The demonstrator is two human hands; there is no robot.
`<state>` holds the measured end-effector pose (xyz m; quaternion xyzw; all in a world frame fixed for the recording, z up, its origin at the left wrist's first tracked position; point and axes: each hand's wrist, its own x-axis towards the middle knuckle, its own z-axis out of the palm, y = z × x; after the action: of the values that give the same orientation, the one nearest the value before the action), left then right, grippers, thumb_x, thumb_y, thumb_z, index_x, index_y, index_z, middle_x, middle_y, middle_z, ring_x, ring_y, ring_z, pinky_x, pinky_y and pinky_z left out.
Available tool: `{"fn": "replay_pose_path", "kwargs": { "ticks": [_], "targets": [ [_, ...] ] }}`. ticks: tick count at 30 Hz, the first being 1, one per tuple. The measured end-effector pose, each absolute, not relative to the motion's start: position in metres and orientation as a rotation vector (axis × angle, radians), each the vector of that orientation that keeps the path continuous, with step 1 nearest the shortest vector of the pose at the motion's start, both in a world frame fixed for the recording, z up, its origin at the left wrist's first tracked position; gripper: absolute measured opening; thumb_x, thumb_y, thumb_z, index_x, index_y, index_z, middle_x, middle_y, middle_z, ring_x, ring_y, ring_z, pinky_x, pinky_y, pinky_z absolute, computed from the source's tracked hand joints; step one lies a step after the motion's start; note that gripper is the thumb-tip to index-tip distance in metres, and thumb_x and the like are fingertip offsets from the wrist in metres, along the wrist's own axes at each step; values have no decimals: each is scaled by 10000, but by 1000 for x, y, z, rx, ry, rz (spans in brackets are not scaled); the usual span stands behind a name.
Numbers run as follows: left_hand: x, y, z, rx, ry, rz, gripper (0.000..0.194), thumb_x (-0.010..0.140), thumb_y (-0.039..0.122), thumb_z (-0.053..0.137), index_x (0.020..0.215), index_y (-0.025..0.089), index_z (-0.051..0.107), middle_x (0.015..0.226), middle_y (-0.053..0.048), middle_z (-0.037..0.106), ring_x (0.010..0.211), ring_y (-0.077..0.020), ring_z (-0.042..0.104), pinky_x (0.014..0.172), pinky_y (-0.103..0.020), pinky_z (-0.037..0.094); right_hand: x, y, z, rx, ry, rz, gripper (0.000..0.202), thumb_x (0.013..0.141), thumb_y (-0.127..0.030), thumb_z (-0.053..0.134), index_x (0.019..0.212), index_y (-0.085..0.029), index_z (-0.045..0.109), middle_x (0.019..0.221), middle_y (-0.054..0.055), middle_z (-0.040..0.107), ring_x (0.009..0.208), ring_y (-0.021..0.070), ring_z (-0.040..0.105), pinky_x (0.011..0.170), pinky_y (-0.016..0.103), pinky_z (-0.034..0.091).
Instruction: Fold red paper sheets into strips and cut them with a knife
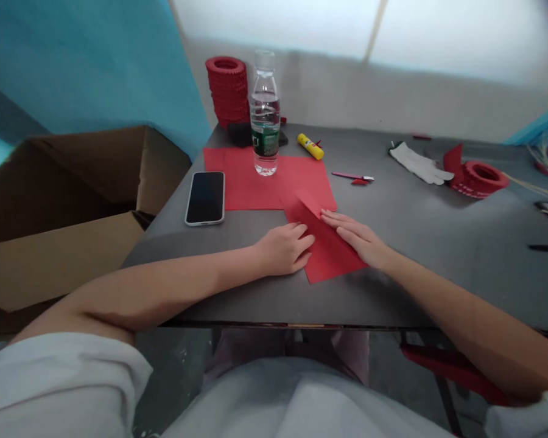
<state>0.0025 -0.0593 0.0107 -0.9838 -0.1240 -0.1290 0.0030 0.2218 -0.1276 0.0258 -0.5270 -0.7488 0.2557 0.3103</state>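
Paper (pixel 331 255), matte, sharp-cornered, under fingers (pixel 344 222)

Looks like a craft workshop, judging by rectangular red paper sheets (pixel 251 193), yellow cylindrical glue stick (pixel 310 146) and flat grey table (pixel 438 243).

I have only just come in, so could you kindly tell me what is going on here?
The seated person's left hand rests with bent fingers at the left side of a red sheet, while the right hand lies along the other side. The sheet appears partly folded. Further back, more red paper lies flat on the table, with a bottle standing on it and a phone to its left.
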Motion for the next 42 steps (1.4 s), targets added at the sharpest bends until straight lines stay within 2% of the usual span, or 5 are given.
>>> {"fn": "replay_pose_path", "kwargs": {
  "ticks": [10, 21, 27, 31, 42],
  "targets": [
    [3, -55, 11, -3047, -338, -417, 256, 901, 272, 401, 970, 98, 576, 1003, -153, 600, 1003, -238, 552, 920, -349, 442, 221, -107, 12, -1324, -2365, 353, 454, 918, -266, 388, 1364, -205, 452, 1418, 57, 421, 1379, 226, 233, 1108, 486, 278],
    [18, -35, 13, -2854, -404, -439, 233, 905, 115, 344, 881, 150, 573, 823, -54, 612, 580, -143, 588, 425, -255, 376, 225, -103, 7, -1345, -2491, 224, 419, 917, -283, 417, 1307, -171, 521, 1394, 71, 455, 1372, 239, 256, 1095, 477, 314],
    [26, -30, 7, -2928, -381, -464, 228, 923, 157, 359, 927, 134, 585, 947, -117, 628, 894, -219, 613, 730, -330, 514, 224, -104, 7, -1355, -2492, 221, 416, 897, -257, 435, 1296, -190, 531, 1393, 79, 457, 1370, 246, 261, 1089, 482, 322],
    [27, -24, -5, -3094, -482, -589, 224, 915, 157, 380, 1048, 100, 551, 1196, -176, 570, 1212, -256, 488, 1012, -444, 412, 225, -103, 5, -1376, -2476, 246, 475, 899, -271, 432, 1369, -208, 448, 1386, 75, 466, 1369, 246, 262, 1084, 494, 325],
    [28, -24, 0, -3182, -543, -428, 380, 894, 160, 375, 1233, 34, 489, 1312, -188, 511, 1273, -275, 436, 1072, -434, 356, 229, -106, 0, -1527, -2465, 244, 607, 906, -360, 414, 1460, -161, 267, 1519, 122, 181, 1395, 257, 155, 1116, 493, 241]
  ]
}}
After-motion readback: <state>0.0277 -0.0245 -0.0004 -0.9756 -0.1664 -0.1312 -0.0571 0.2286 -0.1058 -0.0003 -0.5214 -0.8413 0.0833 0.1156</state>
